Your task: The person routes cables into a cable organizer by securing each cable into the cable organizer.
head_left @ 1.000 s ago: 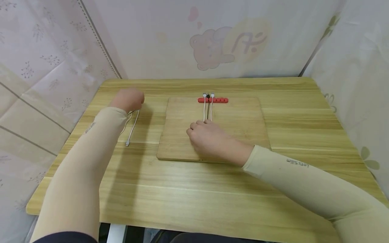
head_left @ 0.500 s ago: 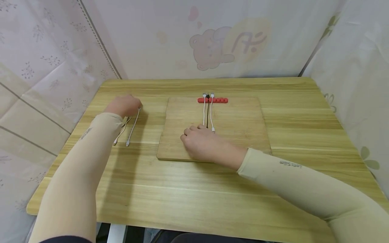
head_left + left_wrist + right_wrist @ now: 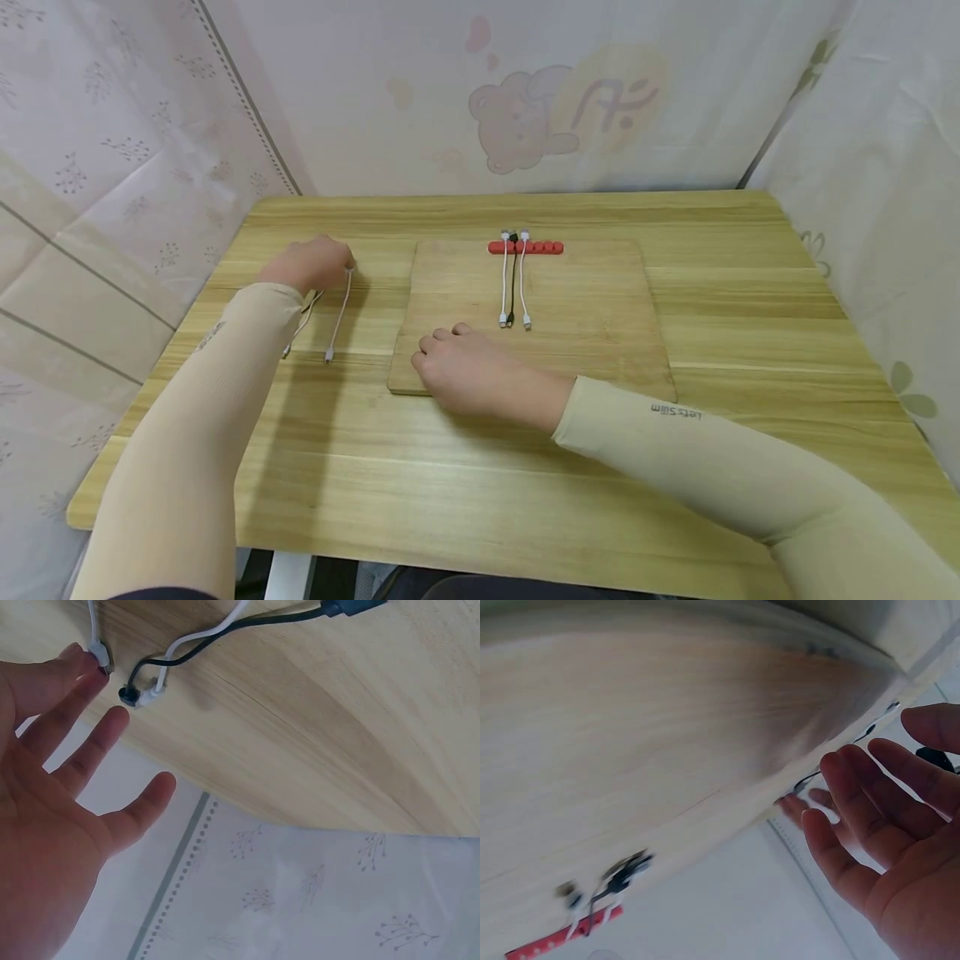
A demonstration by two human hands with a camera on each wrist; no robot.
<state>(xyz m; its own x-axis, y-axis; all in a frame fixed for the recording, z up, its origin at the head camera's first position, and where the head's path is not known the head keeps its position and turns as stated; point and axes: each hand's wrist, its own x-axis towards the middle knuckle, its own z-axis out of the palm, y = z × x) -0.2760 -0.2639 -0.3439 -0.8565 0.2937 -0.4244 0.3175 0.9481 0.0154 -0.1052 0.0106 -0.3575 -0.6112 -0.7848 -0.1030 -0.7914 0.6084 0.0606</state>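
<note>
I read "LetsSlim" upside down on the right sleeve [image 3: 677, 423]; print on the left sleeve [image 3: 187, 408] is illegible. On the left of the wood-grain table [image 3: 420, 492], the left hand [image 3: 307, 264] pinches one end of a white USB cable [image 3: 340, 318]; over the near edge of the wooden board [image 3: 592, 317], the right hand [image 3: 477, 372], fingers relaxed, holds nothing. A pink bear [image 3: 513, 125] adorns the curtain [image 3: 367, 100]

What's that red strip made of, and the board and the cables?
Red strip: maybe smooth rubber or plastic, evenly coloured, rounded bumps. Board: probably wood, dull finish, faint grain. Cables: seemingly smooth plastic or rubber outside, plainly coloured, softly curving.
</note>
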